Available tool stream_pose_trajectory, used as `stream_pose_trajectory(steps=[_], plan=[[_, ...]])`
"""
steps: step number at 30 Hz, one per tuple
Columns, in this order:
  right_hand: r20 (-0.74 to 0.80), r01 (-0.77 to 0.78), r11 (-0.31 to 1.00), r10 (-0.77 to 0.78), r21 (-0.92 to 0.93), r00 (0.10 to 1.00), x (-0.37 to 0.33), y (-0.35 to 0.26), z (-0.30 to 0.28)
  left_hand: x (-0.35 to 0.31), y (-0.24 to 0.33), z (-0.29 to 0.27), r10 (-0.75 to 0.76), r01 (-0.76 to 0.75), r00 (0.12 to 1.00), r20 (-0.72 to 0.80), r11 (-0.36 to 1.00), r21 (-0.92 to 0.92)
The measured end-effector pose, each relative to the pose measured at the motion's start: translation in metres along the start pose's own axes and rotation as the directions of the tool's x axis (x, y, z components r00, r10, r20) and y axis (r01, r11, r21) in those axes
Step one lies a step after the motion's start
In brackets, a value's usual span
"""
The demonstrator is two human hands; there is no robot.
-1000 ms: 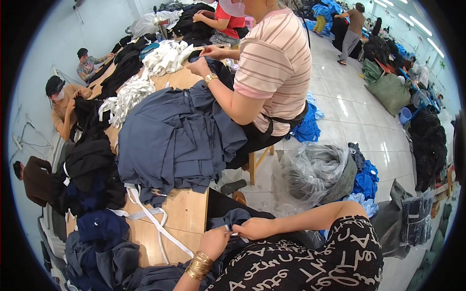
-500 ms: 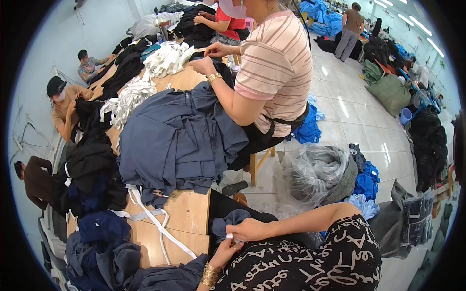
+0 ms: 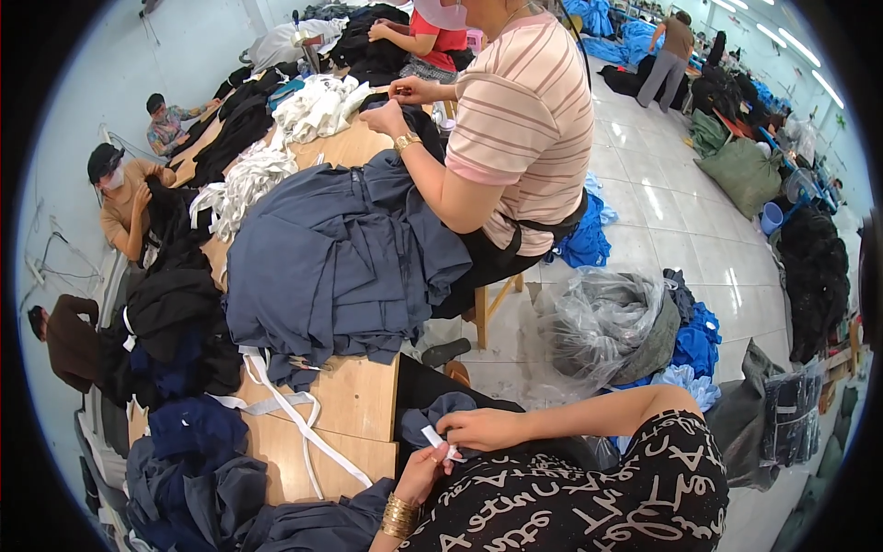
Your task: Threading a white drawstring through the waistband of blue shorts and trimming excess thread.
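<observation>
Close to my body, my left hand [image 3: 421, 471], with gold bangles at the wrist, pinches a short white strip of tape [image 3: 431, 436]. My right hand [image 3: 480, 430] is closed beside it, curled fingers on the same strip; its fingertips are partly hidden. Against my right hand lies a bunched blue-grey garment [image 3: 451, 404], resting over my dark lap. Long white tapes [image 3: 308, 442] trail over the wooden table [image 3: 354, 419] to the left of my hands.
A large pile of blue-grey garments [image 3: 322, 258] covers the table ahead, where a co-worker in a striped shirt [image 3: 520, 120] sits. Dark garments [image 3: 198, 492] are heaped at lower left. A clear plastic bag [image 3: 598, 322] and blue cloth stand on the floor at right.
My hands have shifted slightly, and more of the white strip shows between them. My right hand has moved a little right and up. The striped-shirt co-worker's hands have moved slightly.
</observation>
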State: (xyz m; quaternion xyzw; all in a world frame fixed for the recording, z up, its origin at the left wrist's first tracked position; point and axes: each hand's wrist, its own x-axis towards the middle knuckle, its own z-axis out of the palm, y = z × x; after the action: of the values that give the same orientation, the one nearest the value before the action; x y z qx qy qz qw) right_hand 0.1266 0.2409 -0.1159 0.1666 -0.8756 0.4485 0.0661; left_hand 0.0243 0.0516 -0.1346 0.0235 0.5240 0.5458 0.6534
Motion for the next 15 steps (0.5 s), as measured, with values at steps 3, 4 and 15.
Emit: stream_pose_trajectory(steps=[3,4,15], plan=[[0.018,0.067,0.998,-0.067,0.017,0.998,0.003,0.000,0.000,-0.002,0.009,-0.002,-0.054,0.051,0.998,0.036,0.997,0.062],[0.038,0.062,0.991,-0.067,0.115,0.997,0.002,0.002,0.002,-0.001,0.010,-0.002,-0.070,0.069,0.998,0.005,0.988,0.139],[-0.129,-0.198,0.975,0.210,0.106,0.969,-0.002,0.001,0.010,-0.006,0.007,0.020,0.564,-0.335,0.825,-0.040,0.545,0.769]])
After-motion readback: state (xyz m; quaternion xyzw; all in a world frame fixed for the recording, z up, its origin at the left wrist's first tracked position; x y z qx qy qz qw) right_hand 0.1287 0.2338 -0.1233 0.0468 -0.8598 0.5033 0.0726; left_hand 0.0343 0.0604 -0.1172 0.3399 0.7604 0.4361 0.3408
